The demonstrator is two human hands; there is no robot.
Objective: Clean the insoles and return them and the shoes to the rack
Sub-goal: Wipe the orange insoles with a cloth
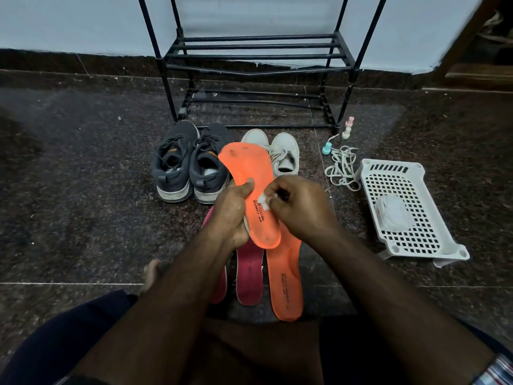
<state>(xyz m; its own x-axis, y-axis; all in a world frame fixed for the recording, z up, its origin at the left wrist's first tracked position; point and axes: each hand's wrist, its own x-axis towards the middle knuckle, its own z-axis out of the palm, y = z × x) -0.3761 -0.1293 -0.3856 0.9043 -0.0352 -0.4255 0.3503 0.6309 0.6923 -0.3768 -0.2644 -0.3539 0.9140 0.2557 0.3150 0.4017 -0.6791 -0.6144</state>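
Insole (251, 195) held up over the floor (83, 168), being wiped.
Dark shoes (191, 162) sit before the rack (249, 65); left hand (230, 215) grips the orange insole, right hand (299, 207) pinches a white wipe (265, 200) against it; laces (342, 170) and basket (410, 209) lie right.

four shoes (194, 162), four insoles (249, 187), one rack (258, 68), one basket (410, 173), three small bottles (346, 133).
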